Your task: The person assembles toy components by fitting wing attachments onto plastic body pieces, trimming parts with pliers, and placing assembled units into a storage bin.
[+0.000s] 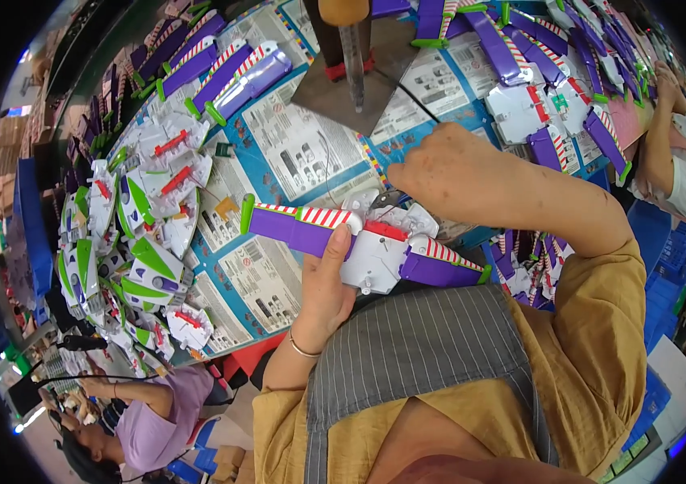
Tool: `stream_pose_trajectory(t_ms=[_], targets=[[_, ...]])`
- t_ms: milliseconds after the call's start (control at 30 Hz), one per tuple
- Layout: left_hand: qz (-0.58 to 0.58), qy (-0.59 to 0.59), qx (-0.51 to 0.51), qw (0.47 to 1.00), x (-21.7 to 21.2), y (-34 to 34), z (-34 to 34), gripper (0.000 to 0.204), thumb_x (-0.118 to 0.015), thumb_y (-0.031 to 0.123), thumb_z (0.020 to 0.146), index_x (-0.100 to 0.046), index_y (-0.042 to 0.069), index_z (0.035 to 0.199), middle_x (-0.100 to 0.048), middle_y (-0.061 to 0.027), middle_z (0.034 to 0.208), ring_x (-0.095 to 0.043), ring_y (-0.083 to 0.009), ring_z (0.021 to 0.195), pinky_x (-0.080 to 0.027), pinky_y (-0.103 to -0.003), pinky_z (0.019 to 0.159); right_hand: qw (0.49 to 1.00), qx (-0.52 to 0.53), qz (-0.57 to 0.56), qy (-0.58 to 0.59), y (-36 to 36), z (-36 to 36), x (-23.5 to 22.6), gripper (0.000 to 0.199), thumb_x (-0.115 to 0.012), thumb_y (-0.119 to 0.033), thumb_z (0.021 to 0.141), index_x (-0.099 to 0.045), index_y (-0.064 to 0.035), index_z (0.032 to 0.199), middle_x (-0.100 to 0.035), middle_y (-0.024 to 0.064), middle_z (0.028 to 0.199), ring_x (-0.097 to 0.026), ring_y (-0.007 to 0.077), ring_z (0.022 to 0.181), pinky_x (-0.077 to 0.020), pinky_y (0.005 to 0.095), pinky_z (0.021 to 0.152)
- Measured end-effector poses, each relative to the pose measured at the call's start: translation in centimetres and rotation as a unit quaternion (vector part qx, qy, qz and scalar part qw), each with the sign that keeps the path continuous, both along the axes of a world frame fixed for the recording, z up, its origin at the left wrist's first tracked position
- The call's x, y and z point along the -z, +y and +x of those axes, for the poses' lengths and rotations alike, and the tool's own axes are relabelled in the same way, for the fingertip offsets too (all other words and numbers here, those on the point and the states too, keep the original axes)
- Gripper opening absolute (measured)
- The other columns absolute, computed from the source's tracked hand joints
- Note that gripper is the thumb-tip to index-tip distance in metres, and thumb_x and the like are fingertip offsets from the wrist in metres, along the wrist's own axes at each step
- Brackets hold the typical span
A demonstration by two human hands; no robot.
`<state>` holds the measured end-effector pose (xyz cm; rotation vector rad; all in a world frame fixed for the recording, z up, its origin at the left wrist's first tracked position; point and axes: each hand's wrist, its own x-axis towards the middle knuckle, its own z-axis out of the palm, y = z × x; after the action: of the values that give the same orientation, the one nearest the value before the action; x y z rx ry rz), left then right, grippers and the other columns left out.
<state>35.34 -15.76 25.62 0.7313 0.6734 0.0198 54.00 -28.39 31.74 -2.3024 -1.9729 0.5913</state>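
A person's left hand (323,286) grips a toy wing assembly (363,242), fingers wrapped around its white plastic centre from below. The right hand (439,173) curls over the top of the same piece, its fingers bent and pressing on the centre, apparently with a small dark tool that is hard to make out. The glossy wings are purple with red-and-white striped edges and green tips. Beyond the fingers, the surface (294,153) is lined with printed cardboard sheets. Left of the fingers lie heaped white-and-green shells (145,270); above, more purple wings (222,68).
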Motion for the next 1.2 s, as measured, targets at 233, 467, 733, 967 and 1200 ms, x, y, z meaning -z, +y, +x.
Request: stream_pose_trajectory(t_ms=[233,467,733,967,1200], targets=[[-0.046,0.007,-0.051,0.998,-0.7,1.0,4.6,0.033,-0.056,0.03,0.09,-0.053,0.007,0.114,-0.06,-0.0077,0.108,-0.059,-0.0234,0.101,-0.048,-0.04,0.089,0.998,0.032,0.05,-0.014,0.6,3.0,2.9,0.015,-0.052,-0.011,0.074,-0.06,-0.0021,0.084,-0.064,0.0152,0.07,-0.065,0.03,0.069,-0.0493,0.041,0.061],[-0.11,-0.048,-0.063,0.991,-1.6,1.9,7.9,0.038,-0.05,0.031,0.092,-0.049,0.005,0.12,-0.057,-0.0127,0.117,-0.056,-0.0284,0.107,-0.046,-0.046,0.092,0.996,0.092,-0.012,0.019,1.0,5.9,3.0,0.02,-0.051,-0.009,0.075,-0.062,-0.001,0.09,-0.065,0.0188,0.079,-0.065,0.033,0.077,-0.0503,0.0422,0.069],[-0.105,-0.052,-0.046,0.992,-2.3,2.0,9.3,0.044,-0.047,0.035,0.094,-0.045,0.004,0.124,-0.055,-0.0143,0.121,-0.055,-0.0293,0.109,-0.044,-0.045,0.094,0.985,0.125,-0.035,0.112,0.8,7.4,2.3,0.028,-0.054,-0.01,0.074,-0.061,-0.0015,0.1,-0.064,0.0224,0.086,-0.063,0.0362,0.084,-0.0489,0.0443,0.075],[-0.1,-0.041,-0.06,0.992,-2.8,1.7,9.1,0.045,-0.047,0.036,0.093,-0.045,0.004,0.125,-0.054,-0.0154,0.121,-0.055,-0.0294,0.11,-0.044,-0.045,0.094,0.982,0.122,-0.056,0.131,0.9,7.4,2.3,0.03,-0.056,-0.012,0.075,-0.06,-0.0026,0.103,-0.063,0.0224,0.088,-0.062,0.0369,0.085,-0.0487,0.0441,0.076],[-0.094,-0.033,-0.057,0.993,-2.8,1.6,9.0,0.047,-0.05,0.036,0.092,-0.042,0.005,0.126,-0.053,-0.012,0.123,-0.052,-0.0279,0.113,-0.042,-0.044,0.097,0.982,0.119,-0.069,0.129,1.0,7.3,1.9,0.035,-0.053,-0.008,0.074,-0.06,-0.0027,0.108,-0.063,0.0209,0.096,-0.062,0.0348,0.09,-0.0493,0.0424,0.077]])
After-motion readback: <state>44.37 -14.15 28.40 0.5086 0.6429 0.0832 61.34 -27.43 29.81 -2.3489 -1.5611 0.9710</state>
